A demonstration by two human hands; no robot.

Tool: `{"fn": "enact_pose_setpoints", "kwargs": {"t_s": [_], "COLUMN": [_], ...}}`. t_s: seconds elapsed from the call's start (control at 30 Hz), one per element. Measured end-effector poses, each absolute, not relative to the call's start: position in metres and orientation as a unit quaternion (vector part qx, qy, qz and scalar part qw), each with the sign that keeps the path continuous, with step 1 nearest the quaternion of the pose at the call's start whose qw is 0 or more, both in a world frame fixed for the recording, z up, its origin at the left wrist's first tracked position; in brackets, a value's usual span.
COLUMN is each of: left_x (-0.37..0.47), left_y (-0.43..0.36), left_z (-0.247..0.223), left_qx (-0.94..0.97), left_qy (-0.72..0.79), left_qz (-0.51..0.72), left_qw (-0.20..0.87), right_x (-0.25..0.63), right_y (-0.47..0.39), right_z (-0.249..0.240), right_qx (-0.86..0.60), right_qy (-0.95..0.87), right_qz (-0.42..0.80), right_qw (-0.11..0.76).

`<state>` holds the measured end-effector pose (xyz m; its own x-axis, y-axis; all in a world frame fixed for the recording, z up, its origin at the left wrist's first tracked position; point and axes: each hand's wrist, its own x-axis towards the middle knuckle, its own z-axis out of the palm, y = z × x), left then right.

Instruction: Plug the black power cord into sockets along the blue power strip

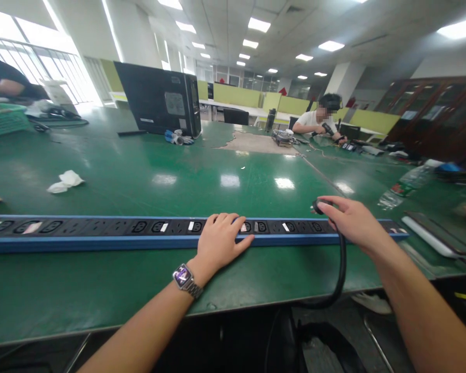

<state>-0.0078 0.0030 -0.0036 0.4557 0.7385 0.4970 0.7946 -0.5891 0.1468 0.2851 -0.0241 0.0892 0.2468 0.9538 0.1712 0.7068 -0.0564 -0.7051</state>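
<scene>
A long blue-edged power strip with a black face and several sockets lies across the green table near its front edge. My left hand, with a watch at the wrist, rests spread on the strip right of its middle. Above the strip's right part, my right hand pinches a black plug. The plug's thick black cable hangs down over the strip and past the table edge. Small white labels mark some sockets.
On the green table are a crumpled tissue, a black computer case, gloves, a plastic bottle and a flat device. A person sits across; others are partly visible at both sides.
</scene>
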Motion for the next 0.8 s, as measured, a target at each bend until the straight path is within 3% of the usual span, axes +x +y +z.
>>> {"fn": "enact_pose_setpoints", "kwargs": {"t_s": [0.23,0.5,0.8], "left_x": [-0.006,-0.007,-0.006], "left_y": [0.003,0.003,0.003], "left_z": [-0.005,-0.004,-0.005], "left_qx": [-0.845,-0.848,-0.842], "left_qy": [-0.452,-0.455,-0.46], "left_qz": [-0.279,-0.265,-0.276], "left_qw": [0.063,0.06,0.058], "right_x": [0.357,0.375,0.379], "right_y": [-0.021,-0.005,-0.006], "right_z": [0.044,0.042,0.038], "right_qx": [-0.753,-0.774,-0.767], "right_qy": [-0.591,-0.602,-0.602], "right_qz": [0.135,0.091,0.142], "right_qw": [0.256,0.175,0.172]}}
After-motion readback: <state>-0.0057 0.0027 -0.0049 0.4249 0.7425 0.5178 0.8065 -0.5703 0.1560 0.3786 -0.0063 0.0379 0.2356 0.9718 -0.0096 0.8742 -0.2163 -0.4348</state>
